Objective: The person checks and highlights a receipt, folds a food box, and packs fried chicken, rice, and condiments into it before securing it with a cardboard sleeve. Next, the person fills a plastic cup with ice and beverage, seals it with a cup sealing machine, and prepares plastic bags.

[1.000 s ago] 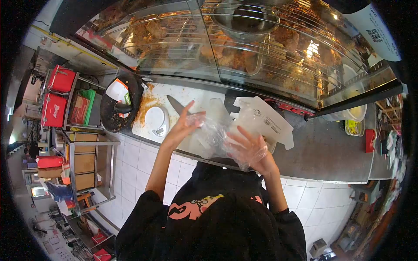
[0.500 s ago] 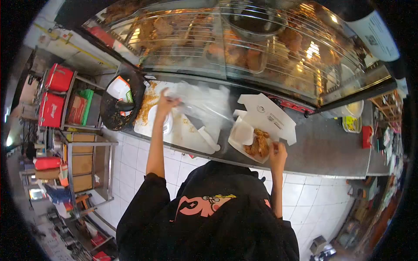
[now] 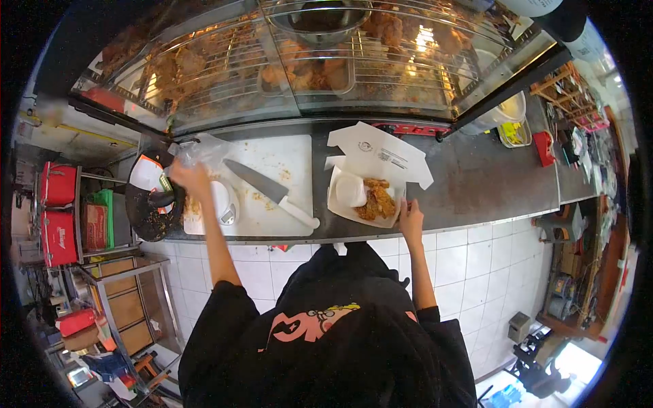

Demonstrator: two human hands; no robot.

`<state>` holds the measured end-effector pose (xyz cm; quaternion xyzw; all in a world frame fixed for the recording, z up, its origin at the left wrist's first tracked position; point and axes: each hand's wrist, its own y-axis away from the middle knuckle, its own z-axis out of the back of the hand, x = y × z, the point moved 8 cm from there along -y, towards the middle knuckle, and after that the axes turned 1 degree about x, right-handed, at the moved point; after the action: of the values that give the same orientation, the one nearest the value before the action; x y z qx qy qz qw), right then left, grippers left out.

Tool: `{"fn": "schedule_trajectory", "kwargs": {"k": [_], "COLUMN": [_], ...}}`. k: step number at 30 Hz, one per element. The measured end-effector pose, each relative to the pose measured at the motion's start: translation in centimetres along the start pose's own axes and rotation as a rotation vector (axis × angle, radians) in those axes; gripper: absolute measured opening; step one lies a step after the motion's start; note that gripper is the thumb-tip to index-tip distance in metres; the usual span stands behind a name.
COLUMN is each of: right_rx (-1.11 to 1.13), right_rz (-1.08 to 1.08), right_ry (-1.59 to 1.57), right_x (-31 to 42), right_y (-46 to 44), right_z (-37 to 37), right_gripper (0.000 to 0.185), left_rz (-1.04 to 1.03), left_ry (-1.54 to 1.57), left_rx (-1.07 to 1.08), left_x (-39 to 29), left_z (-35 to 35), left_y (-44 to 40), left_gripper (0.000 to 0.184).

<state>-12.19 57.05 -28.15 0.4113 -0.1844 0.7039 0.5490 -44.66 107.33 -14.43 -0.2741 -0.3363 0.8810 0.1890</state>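
Left hand (image 3: 192, 178), as I see it from my distant place, is blurred, with its fingers close to a clear plastic bag (image 3: 211, 151); I cannot tell whether they grip it. Under the left wrist, a little to its right, a white kitchen scale (image 3: 221, 199) stands on the white cutting board (image 3: 289, 151). Farther to the right of this hand lies a knife (image 3: 262, 182), its white handle pointing toward the body. A black round pan (image 3: 144, 219) is just beside the same hand, on its left.

Right hand (image 3: 410, 216) has its fingers loosely bent at the right edge of a takeaway box (image 3: 341, 210) (I cannot say surely if they pinch the rim). Immediately left of this hand, inside the box, are fried chicken pieces (image 3: 376, 202) and, farther left, a small white container (image 3: 349, 190). The printed lid (image 3: 388, 156) is open, beyond the right hand.
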Motion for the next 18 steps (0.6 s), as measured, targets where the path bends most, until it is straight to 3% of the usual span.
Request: {"fn": "schedule_trajectory", "kwargs": {"k": [1, 2, 3, 4, 8, 10, 11, 15, 18], "right_rx": [-0.063, -0.062, 0.002, 0.069, 0.255, 0.308, 0.243, 0.324, 0.386], "right_rz": [0.051, 0.048, -0.070, -0.184, -0.267, 0.006, 0.077, 0.185, 0.217], "right_ry": [0.105, 0.106, -0.009, -0.124, -0.355, -0.099, -0.015, 0.009, -0.006], "right_x": [-0.4, 0.0, 0.4, 0.4, -2.5, -3.8, -2.9, 1.6, 1.3], "right_y": [-0.5, -0.6, -0.8, -0.9, -2.6, -4.2, -4.3, -3.8, -4.9], "right_z": [0.3, 0.6, 0.7, 0.5, -1.0, -1.8, -0.9, 1.1, 1.4], "right_gripper": [0.030, 0.030, 0.034, 0.038, 0.035, 0.035, 0.031, 0.034, 0.035], "left_rz": [-0.247, -0.086, 0.267, 0.273, 0.278, 0.209, 0.183, -0.020, 0.019], "left_ry": [-0.071, 0.434, 0.682, 1.062, 1.074, 0.535, 0.492, 0.534, 0.429], "left_rx": [0.000, 0.294, 0.584, 0.866, 0.898, 1.151, 1.185, 1.043, 1.040], "left_x": [-4.8, -4.8, -9.1, -12.0, -21.3, -22.8, -24.5, -24.4, -24.2], "left_z": [-0.3, -4.4, -5.9, -8.9, -10.6, -12.2, -11.0, -11.5, -10.1], "left_y": [2.3, 5.8, 8.9, 12.9, 16.8, 18.3, 17.5, 18.8, 19.5], "left_gripper": [0.043, 0.035, 0.025, 0.019, 0.024, 0.031, 0.030, 0.023, 0.022]}}
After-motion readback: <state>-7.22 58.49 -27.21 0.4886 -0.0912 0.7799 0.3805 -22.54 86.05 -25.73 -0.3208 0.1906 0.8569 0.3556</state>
